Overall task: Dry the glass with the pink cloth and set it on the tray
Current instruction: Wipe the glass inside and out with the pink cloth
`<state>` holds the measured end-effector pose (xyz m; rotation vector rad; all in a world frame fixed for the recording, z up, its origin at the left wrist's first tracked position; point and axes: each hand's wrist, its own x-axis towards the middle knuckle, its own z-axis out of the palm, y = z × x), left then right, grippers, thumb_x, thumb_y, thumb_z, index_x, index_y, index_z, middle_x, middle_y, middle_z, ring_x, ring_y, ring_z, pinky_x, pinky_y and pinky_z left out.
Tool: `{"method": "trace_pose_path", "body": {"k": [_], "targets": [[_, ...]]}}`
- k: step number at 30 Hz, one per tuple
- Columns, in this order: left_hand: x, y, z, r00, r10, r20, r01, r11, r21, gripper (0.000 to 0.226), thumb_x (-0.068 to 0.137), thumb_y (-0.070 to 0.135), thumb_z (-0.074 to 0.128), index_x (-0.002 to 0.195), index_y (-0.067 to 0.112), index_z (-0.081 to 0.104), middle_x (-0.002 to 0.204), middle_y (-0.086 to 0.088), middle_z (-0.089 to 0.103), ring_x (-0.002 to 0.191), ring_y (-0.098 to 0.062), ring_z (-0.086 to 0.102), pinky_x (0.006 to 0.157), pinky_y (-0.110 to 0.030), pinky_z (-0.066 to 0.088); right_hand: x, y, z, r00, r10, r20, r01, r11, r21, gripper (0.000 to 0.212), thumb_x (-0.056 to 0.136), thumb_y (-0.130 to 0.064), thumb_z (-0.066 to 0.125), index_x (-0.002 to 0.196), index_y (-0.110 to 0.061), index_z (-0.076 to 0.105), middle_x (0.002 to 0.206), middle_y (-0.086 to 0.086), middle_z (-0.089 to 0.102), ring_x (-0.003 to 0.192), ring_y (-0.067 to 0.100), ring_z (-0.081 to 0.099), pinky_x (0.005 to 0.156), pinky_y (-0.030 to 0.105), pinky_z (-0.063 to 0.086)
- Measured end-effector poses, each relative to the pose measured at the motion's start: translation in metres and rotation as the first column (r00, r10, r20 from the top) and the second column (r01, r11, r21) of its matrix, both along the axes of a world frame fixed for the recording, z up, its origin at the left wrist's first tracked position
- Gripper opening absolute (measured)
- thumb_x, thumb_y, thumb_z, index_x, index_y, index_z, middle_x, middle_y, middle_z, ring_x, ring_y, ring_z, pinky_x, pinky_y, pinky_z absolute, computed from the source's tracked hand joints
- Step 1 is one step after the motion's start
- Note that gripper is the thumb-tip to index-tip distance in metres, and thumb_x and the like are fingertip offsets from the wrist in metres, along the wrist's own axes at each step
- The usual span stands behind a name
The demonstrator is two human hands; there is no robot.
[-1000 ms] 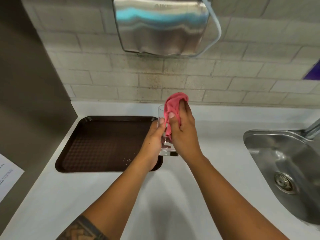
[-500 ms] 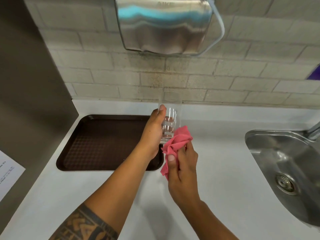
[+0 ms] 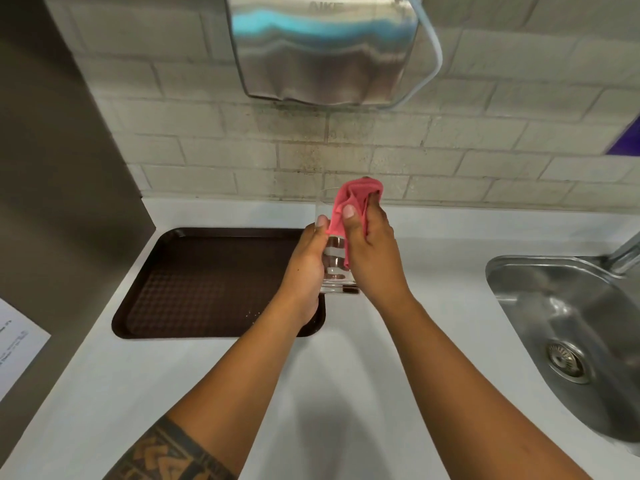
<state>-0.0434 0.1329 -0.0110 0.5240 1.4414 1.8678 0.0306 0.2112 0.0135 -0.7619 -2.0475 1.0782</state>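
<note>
1. Head view, the hands: we see the left hand (image 3: 306, 263) wrapped around the lower body of the glass (image 3: 334, 268), holding it upright above the white counter (image 3: 346, 375), just off the right edge of the tray (image 3: 194, 285).
2. Head view, the cloth: the right hand (image 3: 372, 247) is closed on the pink cloth (image 3: 353, 206), pressing it against the right side and rim of the glass, with some of the cloth bunched over the top. We cannot tell whether any of it reaches inside.
3. Head view, the surroundings: the brown tray lies flat on the counter to the left with nothing standing on it, only a few pale specks near its front. The steel sink (image 3: 568, 327) sits well apart on the right, and a metal dryer (image 3: 322, 50) hangs on the tiled wall.
4. Progress, as we judge it: drying is under way and not visibly finished. Setting the glass on the tray is not yet done, and it calls for only 1 short move to the left.
</note>
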Motion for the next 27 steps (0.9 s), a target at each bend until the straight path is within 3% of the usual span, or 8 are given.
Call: {"method": "trace_pose_path", "body": {"k": [3, 6, 12, 16, 19, 21, 24, 27], "targets": [[0.000, -0.001, 0.003, 1.000, 0.007, 0.025, -0.006, 1.000, -0.023, 0.059, 0.105, 0.062, 0.044, 0.138, 0.018, 0.067, 0.126, -0.013, 0.078, 0.116, -0.030, 0.076, 0.097, -0.047, 0.062, 0.011, -0.009, -0.010, 1.000, 0.017, -0.015, -0.018, 0.999, -0.051, 0.047, 0.112, -0.051, 0.034, 0.153, -0.030, 0.044, 0.132, 0.005, 0.066, 0.126, 0.030, 0.061, 0.105, 0.052, 0.053], [-0.004, 0.000, 0.008, 0.997, 0.049, 0.054, -0.047, 0.998, -0.034, 0.068, 0.103, 0.067, 0.044, 0.143, 0.015, 0.064, 0.139, -0.016, 0.071, 0.129, -0.032, 0.068, 0.116, -0.054, 0.048, 0.025, -0.031, -0.027, 1.000, 0.023, -0.017, -0.024, 0.999, -0.028, 0.043, 0.113, -0.049, 0.030, 0.146, -0.030, 0.049, 0.118, 0.002, 0.065, 0.115, 0.035, 0.062, 0.089, 0.047, 0.060], [-0.011, 0.000, 0.014, 0.991, 0.066, 0.115, -0.064, 0.998, -0.020, 0.058, 0.103, 0.065, 0.049, 0.136, 0.021, 0.065, 0.127, -0.010, 0.074, 0.121, -0.031, 0.071, 0.113, -0.057, 0.051, 0.053, -0.076, -0.053, 0.997, 0.005, 0.072, -0.013, 0.995, 0.103, 0.054, 0.107, -0.056, 0.028, 0.155, -0.034, 0.038, 0.152, -0.007, 0.045, 0.135, 0.010, 0.035, 0.102, 0.012, 0.035], [-0.004, -0.004, 0.013, 0.989, -0.036, 0.140, 0.032, 0.999, 0.026, 0.058, 0.106, 0.059, 0.047, 0.138, 0.014, 0.065, 0.122, -0.017, 0.076, 0.113, -0.033, 0.073, 0.104, -0.048, 0.058, 0.043, -0.069, -0.027, 0.984, -0.065, 0.169, 0.013, 0.956, 0.293, 0.063, 0.107, -0.051, 0.021, 0.162, -0.023, 0.036, 0.171, 0.005, 0.026, 0.152, 0.027, 0.023, 0.122, 0.036, 0.027], [0.002, -0.006, 0.010, 0.995, -0.072, 0.067, 0.067, 0.995, 0.070, 0.032, 0.112, 0.040, 0.044, 0.130, 0.029, 0.068, 0.109, 0.002, 0.082, 0.129, -0.032, 0.068, 0.088, -0.026, 0.061, 0.021, -0.051, 0.002, 0.976, -0.125, 0.178, 0.050, 0.925, 0.376, 0.067, 0.105, -0.050, 0.021, 0.162, -0.018, 0.037, 0.174, 0.011, 0.024, 0.155, 0.037, 0.023, 0.122, 0.048, 0.026], [0.008, -0.007, 0.016, 0.994, -0.104, 0.018, 0.102, 0.990, 0.100, 0.037, 0.107, 0.048, 0.046, 0.130, 0.032, 0.071, 0.123, 0.001, 0.081, 0.129, -0.024, 0.069, 0.099, -0.034, 0.059, 0.007, -0.034, 0.016, 0.974, -0.146, 0.173, 0.074, 0.926, 0.370, 0.066, 0.106, -0.051, 0.032, 0.164, -0.019, 0.033, 0.173, 0.010, 0.026, 0.151, 0.038, 0.029, 0.119, 0.051, 0.033], [0.008, -0.008, 0.020, 0.998, -0.049, 0.039, 0.046, 0.996, 0.073, 0.054, 0.106, 0.056, 0.048, 0.134, 0.016, 0.069, 0.125, -0.010, 0.077, 0.114, -0.031, 0.073, 0.105, -0.052, 0.054, -0.004, -0.008, 0.025, 0.992, -0.063, 0.112, 0.045, 0.987, 0.156, 0.066, 0.107, -0.052, 0.046, 0.164, -0.022, 0.028, 0.163, 0.009, 0.040, 0.141, 0.034, 0.040, 0.113, 0.050, 0.043], [0.003, -0.007, 0.017, 1.000, -0.009, 0.020, 0.009, 1.000, 0.017, 0.057, 0.110, 0.055, 0.041, 0.136, 0.010, 0.065, 0.118, -0.015, 0.074, 0.098, -0.029, 0.074, 0.094, -0.048, 0.056, 0.005, -0.004, 0.021, 1.000, 0.030, 0.004, -0.030, 0.998, -0.062, 0.057, 0.109, -0.052, 0.041, 0.159, -0.025, 0.036, 0.147, 0.009, 0.058, 0.138, 0.035, 0.051, 0.111, 0.055, 0.049]]}}
